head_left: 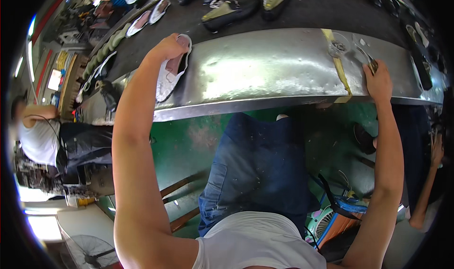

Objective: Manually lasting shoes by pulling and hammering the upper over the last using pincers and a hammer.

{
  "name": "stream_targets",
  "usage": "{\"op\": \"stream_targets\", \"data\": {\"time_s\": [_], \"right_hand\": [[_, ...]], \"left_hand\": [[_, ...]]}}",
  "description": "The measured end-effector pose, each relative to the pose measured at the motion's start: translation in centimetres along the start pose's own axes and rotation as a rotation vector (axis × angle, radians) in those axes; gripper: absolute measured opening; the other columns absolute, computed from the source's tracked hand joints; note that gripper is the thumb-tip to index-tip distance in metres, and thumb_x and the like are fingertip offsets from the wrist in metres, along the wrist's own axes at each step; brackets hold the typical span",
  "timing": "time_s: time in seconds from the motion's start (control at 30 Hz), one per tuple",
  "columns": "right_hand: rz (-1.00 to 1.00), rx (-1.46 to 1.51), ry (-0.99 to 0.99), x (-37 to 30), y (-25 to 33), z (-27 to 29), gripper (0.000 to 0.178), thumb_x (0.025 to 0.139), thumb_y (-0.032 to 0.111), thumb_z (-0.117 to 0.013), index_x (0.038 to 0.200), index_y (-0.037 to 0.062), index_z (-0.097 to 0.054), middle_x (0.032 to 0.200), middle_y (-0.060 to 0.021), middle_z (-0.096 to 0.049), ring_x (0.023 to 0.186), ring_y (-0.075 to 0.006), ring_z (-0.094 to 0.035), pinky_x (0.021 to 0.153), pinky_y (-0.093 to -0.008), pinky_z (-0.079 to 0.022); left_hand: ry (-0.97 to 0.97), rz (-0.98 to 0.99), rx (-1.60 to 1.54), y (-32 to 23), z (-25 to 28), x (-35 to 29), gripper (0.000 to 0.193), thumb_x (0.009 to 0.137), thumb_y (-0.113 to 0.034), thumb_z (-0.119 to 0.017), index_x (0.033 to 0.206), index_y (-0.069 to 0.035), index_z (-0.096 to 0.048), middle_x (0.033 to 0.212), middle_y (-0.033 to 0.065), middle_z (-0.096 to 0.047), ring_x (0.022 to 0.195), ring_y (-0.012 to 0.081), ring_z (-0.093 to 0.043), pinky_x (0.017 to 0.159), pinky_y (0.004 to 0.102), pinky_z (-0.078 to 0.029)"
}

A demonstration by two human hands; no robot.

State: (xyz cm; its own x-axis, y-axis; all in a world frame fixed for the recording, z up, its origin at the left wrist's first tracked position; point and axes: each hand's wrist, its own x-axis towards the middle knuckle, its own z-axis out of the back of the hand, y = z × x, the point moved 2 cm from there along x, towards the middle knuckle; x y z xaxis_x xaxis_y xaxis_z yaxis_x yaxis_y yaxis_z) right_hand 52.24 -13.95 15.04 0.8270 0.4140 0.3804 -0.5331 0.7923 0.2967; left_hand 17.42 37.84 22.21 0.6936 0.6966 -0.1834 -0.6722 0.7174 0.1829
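At the left end of the metal ledge, my left hand (169, 47) is closed on the far end of a pale shoe upper (166, 85) with a pinkish lining. The shoe's other end points toward me over the ledge's front edge. Toward the right end of the ledge, my right hand (379, 83) is wrapped round a slim metal hand tool (371, 64). Its shiny tip slants up and left, close to the metal surface; its exact kind is hard to make out. Just left of the tool stands a clear round dish (337, 45) with small dark metal bits inside.
Behind the metal ledge (265, 65) runs a dark belt (302, 23) carrying several shoes, among them a black and olive one (229, 14). Yellow tape (340, 75) crosses the ledge. One person (40, 141) is at the left; another person's arm (428, 188) shows at the right.
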Motion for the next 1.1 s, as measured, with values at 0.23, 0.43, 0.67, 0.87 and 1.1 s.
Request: {"op": "stream_targets", "data": {"time_s": [0.23,0.43,0.67,0.87,1.1], "right_hand": [[-0.009,-0.031,-0.032,-0.3,-0.2,-0.2,0.046,0.090,0.041,-0.066,0.119,0.0054,-0.059,0.116,-0.0188,-0.065,0.108,-0.0401,-0.062,0.090,-0.0472,-0.049],[0.069,-0.014,-0.041,-0.3,-2.7,-0.7,0.051,0.091,0.040,-0.067,0.122,0.0010,-0.057,0.116,-0.0229,-0.064,0.109,-0.0410,-0.061,0.093,-0.0468,-0.049],[0.165,0.538,0.409,-20.2,7.3,5.8,0.036,0.100,0.030,-0.058,0.115,-0.0024,-0.058,0.097,-0.0130,-0.066,0.086,-0.0202,-0.064,0.078,-0.0328,-0.051],[-0.187,0.870,1.316,-36.7,12.3,7.2,0.027,0.097,0.022,-0.060,0.110,-0.0018,-0.063,0.085,-0.0051,-0.068,0.075,-0.0101,-0.064,0.069,-0.0274,-0.051],[-0.124,1.012,1.375,-37.1,14.3,4.6,0.031,0.099,0.026,-0.058,0.111,-0.0015,-0.064,0.092,-0.0068,-0.071,0.085,-0.0125,-0.065,0.075,-0.0277,-0.052]], "left_hand": [[0.064,-0.115,-1.521,3.4,-0.9,-9.8,0.053,0.087,-0.020,-0.076,0.133,-0.004,-0.055,0.118,0.0045,-0.066,0.104,0.0167,-0.062,0.098,0.0329,-0.049],[0.106,-0.201,-2.114,-8.7,-8.8,-26.4,0.088,0.076,-0.006,-0.081,0.152,-0.013,-0.037,0.119,0.0057,-0.061,0.106,0.0177,-0.060,0.098,0.0346,-0.048],[0.257,-0.156,-1.892,-18.8,-22.0,-35.6,0.078,0.087,-0.009,-0.074,0.152,-0.019,-0.032,0.117,0.0056,-0.058,0.108,0.0154,-0.055,0.098,0.0321,-0.045],[0.340,-0.263,-1.788,-18.7,-22.5,-34.5,0.063,0.101,-0.036,-0.057,0.153,-0.016,-0.027,0.132,0.0110,-0.050,0.122,0.0182,-0.048,0.107,0.0342,-0.038],[0.335,-0.347,-1.790,-19.2,-21.8,-34.8,0.064,0.104,-0.043,-0.049,0.154,-0.011,-0.024,0.132,0.0117,-0.053,0.123,0.0191,-0.049,0.109,0.0329,-0.036]]}}
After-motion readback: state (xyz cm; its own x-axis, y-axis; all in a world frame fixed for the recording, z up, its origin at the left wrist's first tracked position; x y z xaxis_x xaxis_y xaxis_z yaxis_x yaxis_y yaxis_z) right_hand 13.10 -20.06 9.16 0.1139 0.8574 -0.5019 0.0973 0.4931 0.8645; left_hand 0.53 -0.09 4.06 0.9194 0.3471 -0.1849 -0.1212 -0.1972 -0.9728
